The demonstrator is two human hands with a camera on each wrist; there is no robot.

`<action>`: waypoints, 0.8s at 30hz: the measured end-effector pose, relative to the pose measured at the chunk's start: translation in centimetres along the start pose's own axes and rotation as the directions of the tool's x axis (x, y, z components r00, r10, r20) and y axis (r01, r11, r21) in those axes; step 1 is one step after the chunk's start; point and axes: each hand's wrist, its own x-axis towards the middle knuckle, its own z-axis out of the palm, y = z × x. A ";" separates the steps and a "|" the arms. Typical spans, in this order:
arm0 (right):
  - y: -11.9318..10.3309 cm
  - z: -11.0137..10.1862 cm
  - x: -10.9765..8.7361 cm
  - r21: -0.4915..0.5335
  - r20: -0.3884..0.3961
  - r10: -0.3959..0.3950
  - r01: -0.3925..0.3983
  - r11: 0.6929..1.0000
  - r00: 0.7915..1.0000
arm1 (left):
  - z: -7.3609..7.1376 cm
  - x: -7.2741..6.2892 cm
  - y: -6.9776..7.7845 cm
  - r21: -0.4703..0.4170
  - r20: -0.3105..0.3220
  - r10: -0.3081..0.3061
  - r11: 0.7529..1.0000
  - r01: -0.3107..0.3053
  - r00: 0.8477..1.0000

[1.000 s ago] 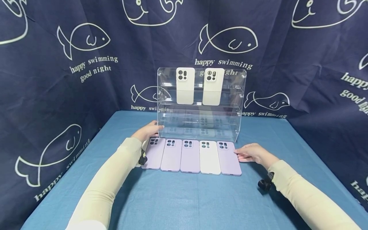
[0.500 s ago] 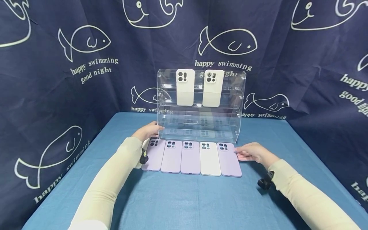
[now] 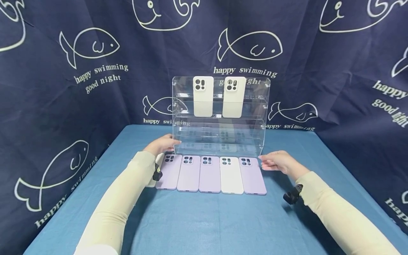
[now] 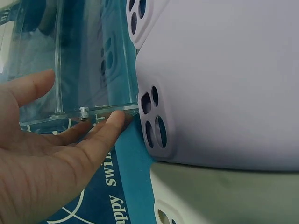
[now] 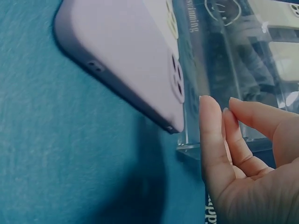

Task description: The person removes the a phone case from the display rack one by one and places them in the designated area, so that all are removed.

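Note:
A clear acrylic display rack (image 3: 220,132) stands on the table with two cream phone cases, the left case (image 3: 203,97) and the right case (image 3: 233,97), upright on its upper part. My left hand (image 3: 162,144) is at its left side wall; in the left wrist view the thumb lies inside the wall and the straight fingers touch it from outside. My right hand (image 3: 280,163) is near the rack's lower right corner, beside a lilac phone case (image 3: 253,177). In the right wrist view its fingers bend loosely with nothing between them, apart from the case.
In front of the rack lie several phone cases flat in a row, lilac ones (image 3: 210,175) and a white one (image 3: 231,176). Another pale case (image 3: 151,183) is half hidden under my left wrist. A dark fish-print curtain (image 3: 204,46) surrounds the blue tablecloth (image 3: 204,223).
My right hand has moved away from the lilac case's right edge, up toward the rack's lower right corner. The left hand stays at the rack's side. The head view has shifted slightly.

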 end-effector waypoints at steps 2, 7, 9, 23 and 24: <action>-0.3 0.0 0.0 -0.002 -0.006 -0.014 0.014 1.000 1.000 | 0.1 -0.1 0.1 -0.004 -0.003 0.002 1.000 -0.002 1.000; -1.0 -0.2 -0.2 0.016 -0.024 -0.071 0.071 0.997 0.997 | 0.4 0.1 0.0 0.019 -0.025 0.000 1.000 0.000 1.000; -1.4 -0.3 -0.4 0.031 -0.017 -0.100 0.100 0.994 0.995 | 0.4 0.0 0.1 0.027 -0.026 -0.002 1.000 0.003 1.000; -5.6 -0.4 -1.0 0.035 -0.026 -0.214 0.215 0.976 0.976 | 0.7 0.0 0.3 -0.046 -0.081 -0.058 0.997 0.054 0.995; -6.0 -0.2 -0.9 0.028 -0.029 -0.228 0.228 0.973 0.973 | 0.6 0.0 0.3 -0.046 -0.084 -0.058 0.997 0.054 0.995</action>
